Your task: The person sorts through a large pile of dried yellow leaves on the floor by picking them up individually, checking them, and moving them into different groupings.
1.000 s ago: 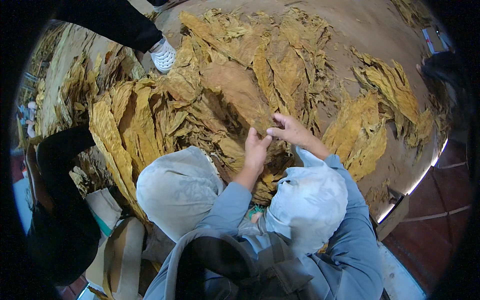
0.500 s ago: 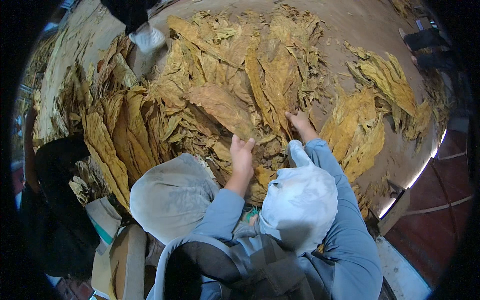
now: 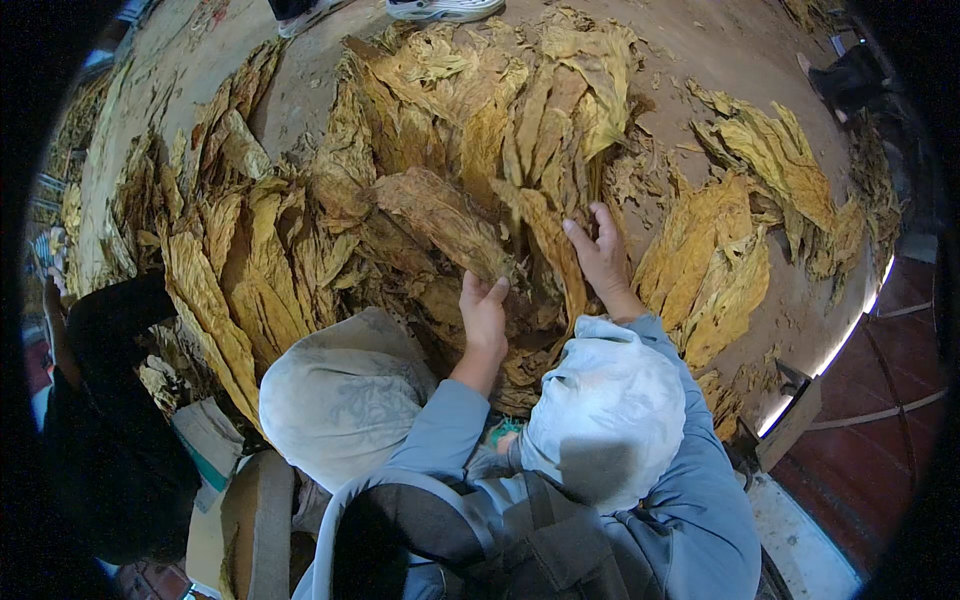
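Broad dried tobacco leaves, yellow to brown, lie in a loose heap (image 3: 420,85) before my knees. My left hand (image 3: 482,320) is low in the middle, its thumb and fingers closed at the lower end of a wide brown tobacco leaf (image 3: 440,212) that slants up to the left. To its right, my right hand (image 3: 604,262) has thumb and forefinger spread apart. It is beside a narrow curled yellow-brown leaf (image 3: 552,240); whether the thumb touches that leaf I cannot tell. Dark crumpled leaves lie between the hands.
Pale cloth covers my knees (image 3: 345,395). More leaves (image 3: 250,270) are piled at left, and another bunch (image 3: 710,265) lies at right. A person's shoe (image 3: 445,10) stands at the far edge. Cardboard (image 3: 262,520) and a dark-clothed person (image 3: 120,420) are at lower left.
My right hand has turned upward and its fingers have spread. The narrow leaf beside it has shifted lower. My left hand has stayed put. The other person's foot has left the upper left.
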The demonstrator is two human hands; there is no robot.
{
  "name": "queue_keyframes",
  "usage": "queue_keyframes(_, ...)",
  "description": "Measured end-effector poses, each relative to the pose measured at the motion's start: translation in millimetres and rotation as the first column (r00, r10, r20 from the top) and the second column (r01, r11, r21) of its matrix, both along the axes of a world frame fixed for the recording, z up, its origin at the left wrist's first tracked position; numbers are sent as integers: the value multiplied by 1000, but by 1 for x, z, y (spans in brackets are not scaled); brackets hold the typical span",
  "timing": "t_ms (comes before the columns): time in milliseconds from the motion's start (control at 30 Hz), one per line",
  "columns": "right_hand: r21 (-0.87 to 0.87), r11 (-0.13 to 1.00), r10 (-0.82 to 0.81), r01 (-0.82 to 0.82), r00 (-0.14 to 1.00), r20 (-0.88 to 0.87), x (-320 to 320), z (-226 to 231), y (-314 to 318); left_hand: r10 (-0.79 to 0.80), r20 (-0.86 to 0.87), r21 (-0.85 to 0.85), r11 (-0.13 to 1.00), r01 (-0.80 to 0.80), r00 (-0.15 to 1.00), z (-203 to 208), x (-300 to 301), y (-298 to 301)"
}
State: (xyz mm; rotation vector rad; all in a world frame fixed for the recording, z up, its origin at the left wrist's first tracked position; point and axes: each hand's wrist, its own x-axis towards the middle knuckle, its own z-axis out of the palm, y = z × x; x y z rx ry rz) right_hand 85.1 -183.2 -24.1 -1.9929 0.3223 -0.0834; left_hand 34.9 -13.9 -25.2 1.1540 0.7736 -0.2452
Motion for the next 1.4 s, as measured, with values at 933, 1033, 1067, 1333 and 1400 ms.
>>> queue_keyframes(933, -34, 993, -117, 115, 854, -506, 135, -95, 9, -14, 117, -114, 993, 28, 993, 2, -3, 2)
queue_keyframes(1033, 433, 888, 32, 158, 916, -401, 135, -86, 20, 4, 94, -159, 987, 11, 996, 7, -3, 3)
queue_keyframes(1067, 527, 839, 46, 134, 948, -315, 133, -78, 29, 17, 146, -138, 990, 4, 989, 0, -5, 4)
queue_keyframes(1333, 294, 948, -63, 123, 977, -206, 107, 4, -18, 51, 134, -200, 980, -23, 990, 10, 0, 0)
queue_keyframes(1400, 253, 960, -93, 122, 988, -124, 108, 18, -30, 105, 139, -205, 976, -75, 985, 21, 2, 0)
